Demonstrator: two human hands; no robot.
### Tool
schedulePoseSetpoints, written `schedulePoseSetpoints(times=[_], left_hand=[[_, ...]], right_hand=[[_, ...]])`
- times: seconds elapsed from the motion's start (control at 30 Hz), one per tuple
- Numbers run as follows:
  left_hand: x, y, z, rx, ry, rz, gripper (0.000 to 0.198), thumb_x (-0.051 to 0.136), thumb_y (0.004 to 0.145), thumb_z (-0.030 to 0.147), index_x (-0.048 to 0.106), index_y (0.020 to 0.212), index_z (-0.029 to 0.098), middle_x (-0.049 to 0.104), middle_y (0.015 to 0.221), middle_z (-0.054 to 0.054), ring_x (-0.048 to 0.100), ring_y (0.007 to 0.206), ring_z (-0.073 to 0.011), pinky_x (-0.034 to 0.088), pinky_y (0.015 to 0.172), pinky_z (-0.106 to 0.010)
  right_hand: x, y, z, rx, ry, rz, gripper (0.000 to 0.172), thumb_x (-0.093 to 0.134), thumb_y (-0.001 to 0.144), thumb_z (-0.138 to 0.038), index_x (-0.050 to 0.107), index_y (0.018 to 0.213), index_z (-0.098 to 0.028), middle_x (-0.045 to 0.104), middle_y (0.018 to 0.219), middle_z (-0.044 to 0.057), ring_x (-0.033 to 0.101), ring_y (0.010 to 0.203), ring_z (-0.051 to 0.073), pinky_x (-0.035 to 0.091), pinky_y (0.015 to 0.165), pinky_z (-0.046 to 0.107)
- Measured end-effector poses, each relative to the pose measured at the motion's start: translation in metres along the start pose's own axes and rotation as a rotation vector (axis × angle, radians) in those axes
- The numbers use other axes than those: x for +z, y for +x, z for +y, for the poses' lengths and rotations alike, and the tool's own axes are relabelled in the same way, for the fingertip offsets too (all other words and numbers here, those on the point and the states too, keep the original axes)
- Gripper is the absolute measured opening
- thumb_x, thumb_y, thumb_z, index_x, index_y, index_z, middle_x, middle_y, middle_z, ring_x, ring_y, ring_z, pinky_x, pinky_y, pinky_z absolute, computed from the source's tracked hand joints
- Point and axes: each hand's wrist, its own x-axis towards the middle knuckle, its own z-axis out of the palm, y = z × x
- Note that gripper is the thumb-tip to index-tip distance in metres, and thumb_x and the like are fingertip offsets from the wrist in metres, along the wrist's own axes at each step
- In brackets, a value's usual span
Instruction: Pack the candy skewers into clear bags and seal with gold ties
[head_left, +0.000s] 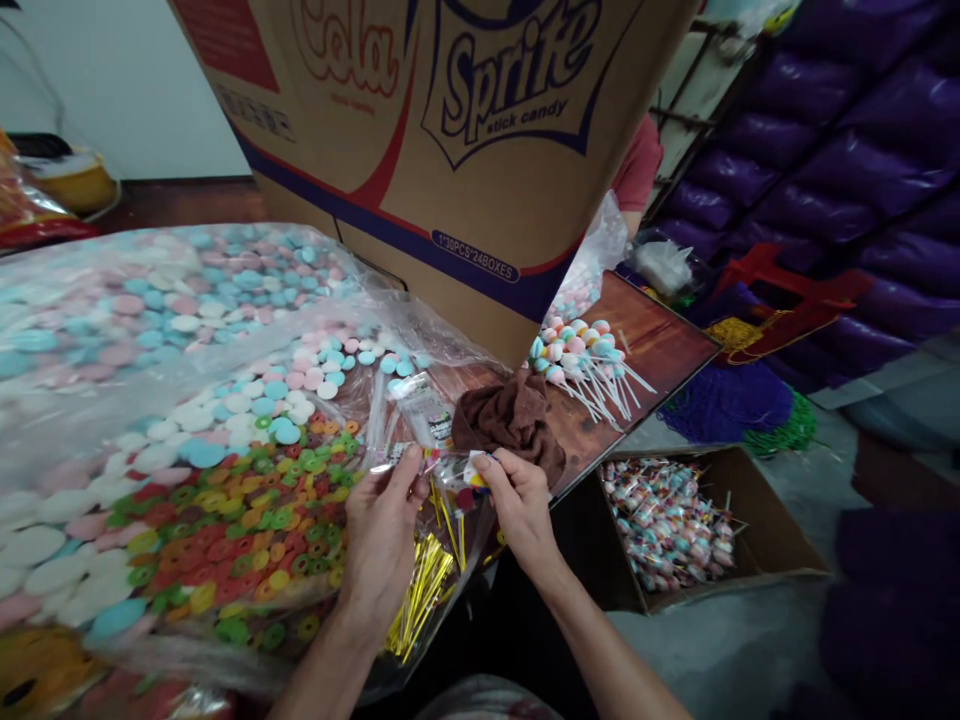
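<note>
Head view shows both of my hands at the near edge of the bench, with a small clear bag stretched between them. My left hand pinches the bag's left end between thumb and fingertips; my right hand pinches the right end the same way, so both are closed on it. The bag sits just above and between my knuckles, raised off the bench. Its long axis runs side to side from one hand to the other, nearly level. Which end is the mouth I cannot tell, as the film is too clear and crumpled.

Just below the bag lies a bundle of gold twist ties, fanned toward me. A brown cloth is bunched just beyond my right hand. To my left are a sack of coloured ring sweets and, farther back, a sack of pastel discs. Lollipops lie on the bench beyond the cloth with their sticks pointing right, and a big cardboard carton stands behind them. An open box of wrapped lollipops sits on the floor to my right.
</note>
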Motion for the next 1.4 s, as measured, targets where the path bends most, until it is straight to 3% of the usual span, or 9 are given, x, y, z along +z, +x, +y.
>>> schedulePoseSetpoints(times=[0.2,0.3,0.43,0.6,0.73,0.9,1.0,1.17,1.4], left_hand=[[0.002,0.000,0.000,0.019,-0.039,-0.004,0.029,0.090,0.055,0.029,0.072,0.072,0.013,0.071,0.075,-0.001,0.061,0.062,-0.0065,0.050,0.057,-0.015],[-0.002,0.005,0.001,0.012,-0.067,0.044,0.029,0.090,0.055,0.026,0.073,0.075,0.014,0.071,0.077,0.000,0.061,0.064,-0.0069,0.050,0.057,-0.016],[-0.007,0.013,0.001,-0.013,-0.106,0.084,0.030,0.091,0.054,0.025,0.073,0.075,0.014,0.071,0.075,0.001,0.061,0.063,-0.0067,0.047,0.052,-0.015],[-0.011,0.016,-0.003,-0.043,-0.128,0.043,0.025,0.087,0.063,0.028,0.072,0.076,0.014,0.071,0.075,0.001,0.061,0.063,-0.0064,0.049,0.058,-0.016],[-0.011,0.017,-0.005,-0.055,-0.150,0.042,0.024,0.086,0.064,0.029,0.069,0.073,0.014,0.069,0.071,0.002,0.061,0.062,-0.0071,0.050,0.060,-0.019],[-0.010,0.017,-0.004,-0.058,-0.160,0.029,0.030,0.086,0.064,0.035,0.068,0.077,0.015,0.069,0.071,0.000,0.063,0.062,-0.0099,0.051,0.064,-0.024],[-0.009,0.017,-0.004,-0.065,-0.178,0.023,0.032,0.085,0.065,0.036,0.069,0.083,0.015,0.071,0.074,-0.001,0.064,0.064,-0.0101,0.049,0.063,-0.022],[-0.010,0.019,-0.009,-0.057,-0.170,0.039,0.032,0.084,0.066,0.035,0.068,0.086,0.017,0.073,0.080,-0.002,0.065,0.067,-0.0100,0.048,0.065,-0.023],[-0.007,0.017,-0.012,-0.093,-0.190,0.068,0.030,0.083,0.069,0.034,0.067,0.089,0.017,0.073,0.081,0.000,0.065,0.067,-0.0089,0.049,0.069,-0.023]], right_hand=[[-0.015,0.029,-0.015,-0.225,-0.373,-0.023,0.045,0.052,0.093,-0.043,0.040,0.056,-0.019,0.036,0.056,-0.006,0.035,0.054,0.009,0.029,0.054,0.023],[-0.042,0.072,-0.031,-0.364,-0.756,0.146,0.032,0.048,0.095,-0.035,0.060,0.071,-0.018,0.058,0.070,0.001,0.050,0.065,0.013,0.035,0.063,0.025],[-0.083,0.134,-0.035,-0.241,-1.406,0.349,0.026,0.046,0.095,-0.026,0.069,0.099,-0.015,0.064,0.103,0.016,0.055,0.089,0.025,0.034,0.068,0.031],[-0.106,0.160,-0.021,-0.199,-1.682,0.245,0.029,0.043,0.096,-0.022,0.071,0.102,-0.013,0.064,0.101,0.018,0.054,0.089,0.026,0.030,0.068,0.034],[-0.110,0.150,-0.015,-0.338,-1.696,0.206,0.026,0.050,0.094,-0.027,0.072,0.094,-0.014,0.065,0.102,0.017,0.052,0.093,0.026,0.029,0.072,0.036],[-0.126,0.122,-0.022,-0.350,-1.539,0.387,0.048,0.035,0.099,-0.035,0.073,0.085,-0.009,0.065,0.085,0.011,0.052,0.090,0.021,0.025,0.072,0.039],[-0.131,0.086,-0.026,-0.415,-1.339,0.563,0.028,0.054,0.091,-0.033,0.074,0.082,-0.016,0.067,0.080,0.009,0.055,0.081,0.022,0.032,0.073,0.038],[-0.106,0.014,-0.022,-0.446,-0.730,0.375,0.014,0.061,0.088,-0.031,0.070,0.087,-0.021,0.069,0.079,0.003,0.062,0.072,0.017,0.045,0.069,0.030],[-0.074,-0.030,-0.009,-0.508,-0.682,0.202,0.009,0.059,0.092,-0.022,0.066,0.086,-0.021,0.068,0.078,0.002,0.062,0.074,0.016,0.044,0.072,0.030]])
